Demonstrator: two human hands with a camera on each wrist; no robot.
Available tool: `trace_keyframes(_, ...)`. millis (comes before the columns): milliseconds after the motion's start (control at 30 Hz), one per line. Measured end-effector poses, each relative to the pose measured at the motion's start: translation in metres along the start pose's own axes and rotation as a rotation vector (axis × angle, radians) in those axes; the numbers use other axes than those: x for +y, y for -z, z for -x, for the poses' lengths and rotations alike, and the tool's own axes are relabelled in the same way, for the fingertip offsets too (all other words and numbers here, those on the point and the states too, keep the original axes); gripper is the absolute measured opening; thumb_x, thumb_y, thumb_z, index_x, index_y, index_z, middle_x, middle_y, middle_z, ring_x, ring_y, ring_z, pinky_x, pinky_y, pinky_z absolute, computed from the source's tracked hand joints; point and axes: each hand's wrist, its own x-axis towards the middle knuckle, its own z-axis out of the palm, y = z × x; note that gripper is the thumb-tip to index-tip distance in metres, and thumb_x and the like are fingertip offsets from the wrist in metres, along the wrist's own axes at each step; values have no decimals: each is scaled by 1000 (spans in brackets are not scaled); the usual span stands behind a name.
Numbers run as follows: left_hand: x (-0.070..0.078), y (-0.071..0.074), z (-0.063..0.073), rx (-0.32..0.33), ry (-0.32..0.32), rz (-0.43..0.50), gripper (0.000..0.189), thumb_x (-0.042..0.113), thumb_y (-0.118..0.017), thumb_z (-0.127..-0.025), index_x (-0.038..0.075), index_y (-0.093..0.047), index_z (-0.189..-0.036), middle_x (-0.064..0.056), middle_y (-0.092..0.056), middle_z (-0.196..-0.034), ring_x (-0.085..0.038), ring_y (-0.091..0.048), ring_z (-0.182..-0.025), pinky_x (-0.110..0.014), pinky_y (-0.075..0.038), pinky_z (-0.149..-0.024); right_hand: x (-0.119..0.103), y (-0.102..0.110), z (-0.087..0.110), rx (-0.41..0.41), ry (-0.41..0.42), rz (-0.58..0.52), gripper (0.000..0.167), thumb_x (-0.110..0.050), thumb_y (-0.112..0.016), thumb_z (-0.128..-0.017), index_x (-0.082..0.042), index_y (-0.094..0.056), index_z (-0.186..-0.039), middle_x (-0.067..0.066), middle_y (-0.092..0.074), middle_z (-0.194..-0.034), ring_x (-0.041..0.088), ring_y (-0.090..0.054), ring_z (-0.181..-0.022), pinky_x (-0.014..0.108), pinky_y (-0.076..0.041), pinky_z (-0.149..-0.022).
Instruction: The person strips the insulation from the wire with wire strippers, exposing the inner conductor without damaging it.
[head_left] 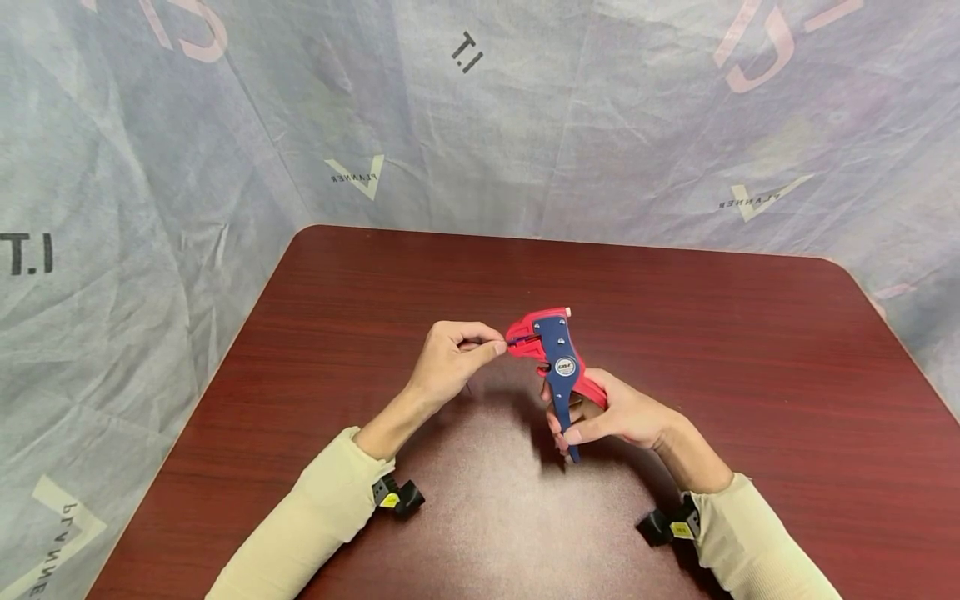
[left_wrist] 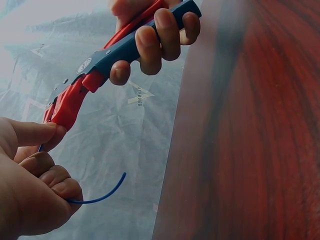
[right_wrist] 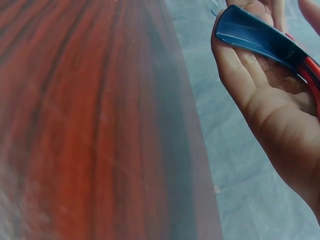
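Observation:
My right hand (head_left: pixel 628 411) holds a wire stripper (head_left: pixel 556 343) with a red head and blue and red handles, raised above the table. In the left wrist view, the right fingers (left_wrist: pixel 149 47) curl round its blue handle. My left hand (head_left: pixel 447 360) pinches a thin blue wire (left_wrist: pixel 102 201) between thumb and forefinger, right at the stripper's nose. One end of the wire enters the red jaws; the other sticks out in a curve below the curled left fingers. From the right wrist, the blue handle (right_wrist: pixel 255 34) lies across the fingers, with the head out of view.
A dark red wood-grain table (head_left: pixel 360 275) lies under both hands. Grey printed sheeting (head_left: pixel 480 125) hangs behind it and at the sides. Small black cameras (head_left: pixel 408 497) are strapped at both wrists, over light sleeves (head_left: pixel 307 508).

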Motion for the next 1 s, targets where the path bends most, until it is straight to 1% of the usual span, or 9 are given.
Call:
trace_keyframes(100, 0, 0, 0, -1, 3, 4, 7, -2, -69, -86, -6, -74, -87, -11, -66, -74, -1, -38, -56, -19, -31, -52, 1, -1, 0, 21, 4, 44, 38, 7, -71, -85, -4, -54, -116, 2, -66, -90, 14, -67, -82, 38, -59, -80)
trace_keyframes(133, 1, 0, 0, -1, 2, 4, 7, -2, -69, -85, -6, -74, -86, -7, -64, -71, -1, -36, -56, -20, -30, -52, 2, -1, 0, 24, 8, 56, 37, 6, -72, -85, -3, -53, -116, 2, -66, -89, 13, -67, -81, 37, -59, -78)
trace_keyframes(267, 1, 0, 0, -5, 0, 11, 6, -3, -68, -84, -7, -73, -85, 4, -52, -62, -1, -31, -54, -20, -26, -51, 3, -1, -1, 21, 26, 74, 36, 6, -71, -85, 6, -47, -112, 1, -65, -86, 12, -65, -77, 39, -60, -72)
trace_keyframes(367, -1, 0, 0, -11, 5, 13, 6, -4, -68, -84, -8, -72, -85, 7, -43, -58, -1, -29, -54, -20, -24, -51, 3, -2, -1, 25, 23, 80, 36, 6, -70, -85, 11, -43, -108, 0, -64, -84, 12, -64, -73, 41, -60, -68)
trace_keyframes(467, -2, 0, 0, -18, 12, 12, 7, -5, -67, -84, -10, -72, -86, 6, -37, -57, -2, -29, -54, -20, -23, -51, 4, -2, 0, 40, 11, 92, 35, 6, -71, -85, 10, -44, -106, -1, -63, -83, 12, -64, -71, 39, -60, -68)
trace_keyframes(633, -1, -1, 0, -27, 13, 18, 7, -6, -67, -84, -10, -72, -86, 5, -35, -58, -3, -29, -55, -20, -23, -52, 5, -2, 1, 55, 3, 92, 37, 5, -72, -84, 11, -43, -107, -2, -62, -81, 11, -63, -71, 35, -60, -69)
trace_keyframes(733, -2, 0, -1, -30, 12, 31, 7, -5, -67, -84, -9, -72, -86, 5, -36, -59, -4, -31, -57, -21, -24, -53, 6, -4, 0, 52, 17, 85, 35, 6, -72, -84, 4, -47, -109, -3, -62, -80, 10, -62, -72, 32, -59, -69)
trace_keyframes(867, -4, 1, -2, -22, 12, 48, 8, -4, -66, -85, -10, -71, -87, 5, -39, -60, -5, -34, -58, -21, -26, -54, 8, -9, -2, 43, 63, 52, 36, 8, -70, -85, -6, -52, -112, -3, -60, -80, 10, -61, -72, 33, -59, -67)
trace_keyframes(1000, -5, 1, -2, -9, 10, 55, 9, -2, -65, -87, -10, -71, -88, 6, -45, -62, -5, -36, -59, -21, -29, -55, 12, -14, -5, 76, 86, 17, 32, 10, -68, -86, -6, -54, -110, -4, -60, -79, 11, -61, -69, 32, -58, -64)
